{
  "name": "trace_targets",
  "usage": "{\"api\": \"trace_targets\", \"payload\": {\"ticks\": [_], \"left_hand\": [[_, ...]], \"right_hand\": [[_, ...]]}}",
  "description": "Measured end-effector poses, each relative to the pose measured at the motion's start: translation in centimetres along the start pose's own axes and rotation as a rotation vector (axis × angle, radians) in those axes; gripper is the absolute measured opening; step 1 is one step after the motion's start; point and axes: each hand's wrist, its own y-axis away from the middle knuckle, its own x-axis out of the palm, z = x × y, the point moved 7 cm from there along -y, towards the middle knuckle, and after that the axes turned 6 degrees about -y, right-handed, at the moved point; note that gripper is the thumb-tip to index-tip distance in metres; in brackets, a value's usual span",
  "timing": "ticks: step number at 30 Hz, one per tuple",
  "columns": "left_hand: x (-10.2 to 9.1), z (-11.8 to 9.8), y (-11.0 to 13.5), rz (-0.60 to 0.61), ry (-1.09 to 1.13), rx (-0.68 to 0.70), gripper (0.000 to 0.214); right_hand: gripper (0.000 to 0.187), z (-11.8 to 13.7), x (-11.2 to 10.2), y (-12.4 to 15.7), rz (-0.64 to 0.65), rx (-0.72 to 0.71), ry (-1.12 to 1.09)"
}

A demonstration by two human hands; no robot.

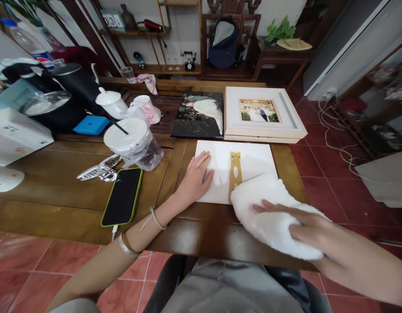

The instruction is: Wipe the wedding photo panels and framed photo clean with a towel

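A white board (pixel 253 158) lies flat on the wooden table (pixel 57 187), with a gold metal stand piece (pixel 235 171) on its back. My left hand (pixel 196 176) rests flat and open on the board's left part, fingers stretched out. My right hand (pixel 292 221) lies on a fluffy white cloth (pixel 269 213) that covers the board's near right corner. Its thumb lies along the top of the cloth; the other fingers are sunk in the fluff.
Behind the board lie a dark photo print (pixel 198 115) and a white picture frame (pixel 262 115). To the left are a green-cased phone (pixel 122 196), a lidded cup in a plastic bag (pixel 132 143), a hair clip (pixel 98 170), a white teapot (pixel 111 103) and a kettle (pixel 73 82).
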Motion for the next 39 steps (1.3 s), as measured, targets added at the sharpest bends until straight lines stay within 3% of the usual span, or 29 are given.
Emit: {"api": "trace_targets", "payload": {"ticks": [2, 5, 9, 13, 17, 23, 30, 36, 39], "left_hand": [[0.0, 0.0, 0.0, 0.011, -0.006, -0.004, 0.043], [0.0, 0.0, 0.0, 0.011, -0.005, -0.005, 0.043], [0.1, 0.1, 0.0, 0.005, -0.001, -0.006, 0.043], [0.1, 0.1, 0.0, 0.009, 0.006, -0.01, 0.042], [0.1, 0.1, -0.1, 0.013, 0.012, -0.012, 0.042], [0.1, 0.1, 0.0, 0.007, -0.001, -0.003, 0.043], [0.1, 0.1, 0.0, -0.002, 0.004, 0.0, 0.043], [0.1, 0.1, 0.0, 0.002, 0.006, -0.004, 0.043], [0.2, 0.2, 0.0, 0.005, 0.003, -0.003, 0.043]], "right_hand": [[0.036, -0.7, -0.6, -0.7, -0.029, -0.012, -0.026], [0.018, -2.5, -1.6, -2.8, -0.13, 0.071, -0.021], [0.018, -4.9, -2.1, -6.4, -0.269, 0.136, 0.172], [0.021, -6.5, 0.0, -9.6, -0.31, 0.049, 0.287], [0.021, -7.2, 3.1, -10.8, -0.203, 0.012, 0.278], [0.024, -5.8, 4.2, -9.3, -0.115, -0.001, 0.301], [0.032, -1.9, 4.3, -3.9, -0.014, -0.048, 0.205], [0.026, -2.1, 2.4, -1.0, 0.054, 0.137, -0.09], [0.019, -3.0, 0.0, -1.7, -0.054, 0.142, -0.155]]}}
